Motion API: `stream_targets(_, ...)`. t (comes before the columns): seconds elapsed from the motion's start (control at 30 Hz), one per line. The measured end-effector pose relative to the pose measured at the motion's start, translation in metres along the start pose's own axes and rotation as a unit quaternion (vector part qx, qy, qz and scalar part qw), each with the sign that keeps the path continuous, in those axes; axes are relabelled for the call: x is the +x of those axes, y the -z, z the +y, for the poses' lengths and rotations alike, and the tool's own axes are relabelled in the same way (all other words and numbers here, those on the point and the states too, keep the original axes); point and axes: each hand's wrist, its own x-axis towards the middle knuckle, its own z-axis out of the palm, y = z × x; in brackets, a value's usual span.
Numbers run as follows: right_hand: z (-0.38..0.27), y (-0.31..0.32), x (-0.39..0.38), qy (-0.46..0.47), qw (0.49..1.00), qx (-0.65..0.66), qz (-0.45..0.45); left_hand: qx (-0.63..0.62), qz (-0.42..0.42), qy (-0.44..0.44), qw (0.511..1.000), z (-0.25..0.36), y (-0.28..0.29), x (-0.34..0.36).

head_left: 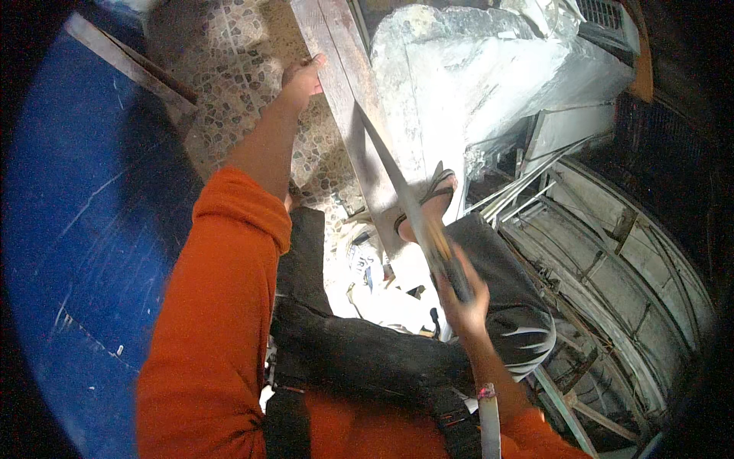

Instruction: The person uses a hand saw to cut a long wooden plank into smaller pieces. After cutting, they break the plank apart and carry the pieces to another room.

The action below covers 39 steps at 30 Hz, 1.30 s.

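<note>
A long, pale wooden board (pixel 342 76) runs from the top of the head view down toward my legs, with a dark line along its length. My left hand (pixel 304 79) is closed around its left edge, near the far end. In my right hand (pixel 468 300) is a handsaw (pixel 405 187), its handle inside my fingers. The saw's long tapering blade slants up and left across the board, and its narrow tip lies over the board's face. Motion blurs the saw's handle end. My sandalled foot (pixel 434 205) is beside the board's right edge, partly behind the blade.
A scratched blue panel (pixel 69 252) fills the left side, with a loose plank (pixel 126 61) at its top. The floor (pixel 241 99) is stone-patterned. A bulky whitish block (pixel 489 84) stands far right; metal frames (pixel 604 252) lie below it. Scraps (pixel 375 271) lie between my legs.
</note>
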Motion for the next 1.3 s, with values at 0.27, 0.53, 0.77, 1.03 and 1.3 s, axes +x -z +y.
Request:
stream_targets(0.27, -0.044, -0.120, 0.222, 0.051, 0.999, -0.009, -0.012, 0.089, 0.062, -0.031, 0.994, -0.009, 0.030, 0.036)
stream_targets(0.53, 0.052, -0.032, 0.023, 0.119, 0.992, 0.031, 0.026, -0.065, -0.009, -0.016, 0.998, -0.001, 0.014, -0.003)
stream_targets(0.77, 0.000, -0.100, 0.187, 0.104, 0.992, -0.065, 0.033, 0.029, 0.023, -0.020, 0.999, -0.004, 0.016, 0.018)
stream_targets(1.03, 0.032, -0.042, 0.065, 0.192, 0.973, -0.123, 0.018, -0.037, 0.024, -0.025, 0.999, -0.023, 0.031, 0.042)
stream_targets(1.3, 0.060, -0.045, 0.149, 0.066, 0.996, 0.045, -0.026, 0.056, -0.091, -0.073, 0.992, 0.000, 0.025, 0.025)
